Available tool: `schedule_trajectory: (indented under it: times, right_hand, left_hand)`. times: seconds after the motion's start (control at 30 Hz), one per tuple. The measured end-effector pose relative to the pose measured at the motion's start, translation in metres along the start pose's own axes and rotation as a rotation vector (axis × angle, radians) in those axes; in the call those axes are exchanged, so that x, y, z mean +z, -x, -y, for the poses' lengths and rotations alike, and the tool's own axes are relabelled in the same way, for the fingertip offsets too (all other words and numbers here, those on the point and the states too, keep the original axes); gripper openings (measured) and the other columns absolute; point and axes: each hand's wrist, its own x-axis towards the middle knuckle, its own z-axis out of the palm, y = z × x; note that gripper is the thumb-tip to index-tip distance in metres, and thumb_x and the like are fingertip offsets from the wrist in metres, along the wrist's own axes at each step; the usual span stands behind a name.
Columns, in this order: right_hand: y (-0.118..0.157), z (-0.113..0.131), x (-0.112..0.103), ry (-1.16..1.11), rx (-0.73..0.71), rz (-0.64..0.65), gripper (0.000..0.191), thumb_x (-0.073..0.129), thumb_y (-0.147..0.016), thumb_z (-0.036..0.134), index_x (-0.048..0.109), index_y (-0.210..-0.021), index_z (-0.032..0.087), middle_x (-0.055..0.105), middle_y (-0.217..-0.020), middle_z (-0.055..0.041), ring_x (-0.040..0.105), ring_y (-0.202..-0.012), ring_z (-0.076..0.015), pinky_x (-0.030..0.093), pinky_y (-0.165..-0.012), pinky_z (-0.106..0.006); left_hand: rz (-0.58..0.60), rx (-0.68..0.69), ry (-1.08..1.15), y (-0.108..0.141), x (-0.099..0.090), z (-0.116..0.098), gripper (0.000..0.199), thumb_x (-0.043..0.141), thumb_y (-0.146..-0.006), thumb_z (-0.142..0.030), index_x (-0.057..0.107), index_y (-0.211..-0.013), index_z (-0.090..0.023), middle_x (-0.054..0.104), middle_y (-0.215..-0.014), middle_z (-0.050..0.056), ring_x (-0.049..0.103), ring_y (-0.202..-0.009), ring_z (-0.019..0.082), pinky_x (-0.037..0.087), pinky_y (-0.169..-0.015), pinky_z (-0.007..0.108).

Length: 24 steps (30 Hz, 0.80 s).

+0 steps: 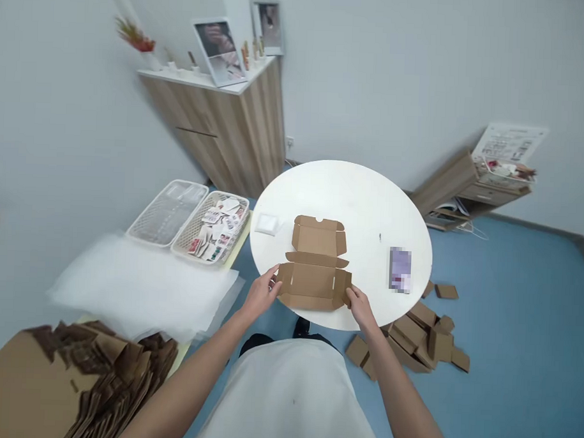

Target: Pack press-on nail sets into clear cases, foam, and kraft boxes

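Observation:
A flattened brown cardboard box point(313, 281) lies on the white oval table point(350, 189), close to its near edge. Its lid panel points away from me, and its side flaps stand partly raised. My left hand point(262, 291) grips the left side flap between thumb and fingers. On the opposite side, my right hand point(358, 304) pinches the right flap. A small white packet point(267, 224) rests on the table to the left, and a purple, pixelated item point(400, 270) lies to the right.
Two white baskets point(210, 227) stand at left, one filled with cards and packets. White wrapping sheets point(146, 284) and a stack of flat cardboard point(76, 377) lie nearer. Folded boxes point(417, 335) are piled on the floor at right. A wooden cabinet point(223, 133) stands behind.

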Motion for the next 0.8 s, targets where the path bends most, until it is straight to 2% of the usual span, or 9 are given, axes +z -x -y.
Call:
schedule_trajectory:
  times: [0.17,0.3,0.37,0.43,0.53,0.67,0.8]
  right_hand:
    - [-0.011,-0.025,-0.015,-0.143,0.039,0.008,0.040,0.042,-0.074,0.043,0.062,-0.096,0.016,0.060,-0.070,-0.0022,0.048,-0.057,-0.0146,0.038,-0.054,-0.027]
    - [-0.024,-0.038,-0.016,-0.164,0.063,-0.044,0.043,0.042,-0.074,0.043,0.059,-0.104,0.018,0.062,-0.087,-0.0045,0.053,-0.068,-0.0166,0.042,-0.058,-0.028]
    - [-0.030,-0.042,-0.016,-0.144,0.103,-0.101,0.047,0.042,-0.074,0.043,0.053,-0.112,0.017,0.060,-0.100,-0.0070,0.055,-0.079,-0.0180,0.044,-0.064,-0.029]
    - [-0.033,-0.044,-0.016,-0.096,0.145,-0.180,0.053,0.043,-0.074,0.042,0.047,-0.119,0.016,0.055,-0.108,-0.0096,0.054,-0.087,-0.0192,0.044,-0.071,-0.031]
    - [-0.030,-0.045,-0.016,0.008,0.169,-0.266,0.057,0.045,-0.073,0.042,0.042,-0.123,0.016,0.051,-0.114,-0.0115,0.052,-0.096,-0.0209,0.043,-0.080,-0.032]
    - [-0.019,-0.043,-0.017,0.141,0.195,-0.306,0.056,0.043,-0.073,0.042,0.041,-0.123,0.017,0.046,-0.120,-0.0116,0.045,-0.106,-0.0234,0.038,-0.087,-0.035]
    - [-0.012,-0.034,-0.016,0.315,0.260,-0.360,0.051,0.043,-0.072,0.041,0.045,-0.120,0.023,0.043,-0.123,-0.0094,0.033,-0.117,-0.0284,0.031,-0.093,-0.042]
  left_hand:
    - [0.084,0.005,0.006,-0.034,0.035,0.003,0.045,0.043,-0.079,-0.026,0.041,-0.124,-0.021,0.058,-0.083,0.001,0.053,-0.061,0.010,0.044,-0.062,0.024]
    - [0.102,-0.050,-0.023,-0.054,0.047,0.011,0.043,0.043,-0.080,-0.030,0.042,-0.122,-0.020,0.059,-0.080,0.001,0.055,-0.063,0.012,0.045,-0.064,0.026]
    - [0.064,-0.072,-0.097,-0.062,0.048,0.012,0.042,0.044,-0.079,-0.031,0.044,-0.120,-0.019,0.059,-0.087,0.004,0.056,-0.077,0.015,0.045,-0.071,0.029]
    - [-0.018,-0.063,-0.231,-0.066,0.047,0.008,0.042,0.045,-0.078,-0.033,0.045,-0.118,-0.018,0.056,-0.102,0.009,0.051,-0.097,0.022,0.041,-0.081,0.036]
    - [-0.075,0.067,-0.408,-0.061,0.044,-0.002,0.045,0.049,-0.076,-0.038,0.047,-0.116,-0.020,0.045,-0.121,0.012,0.036,-0.115,0.029,0.030,-0.090,0.045]
    - [0.157,0.391,-0.467,-0.047,0.045,-0.011,0.041,0.061,-0.066,-0.044,0.056,-0.100,-0.023,0.046,-0.119,0.010,0.033,-0.115,0.030,0.019,-0.094,0.048]
    - [0.274,0.502,-0.459,-0.043,0.056,-0.010,0.036,0.064,-0.062,-0.047,0.058,-0.086,-0.021,0.054,-0.103,0.008,0.037,-0.109,0.029,0.018,-0.093,0.047]
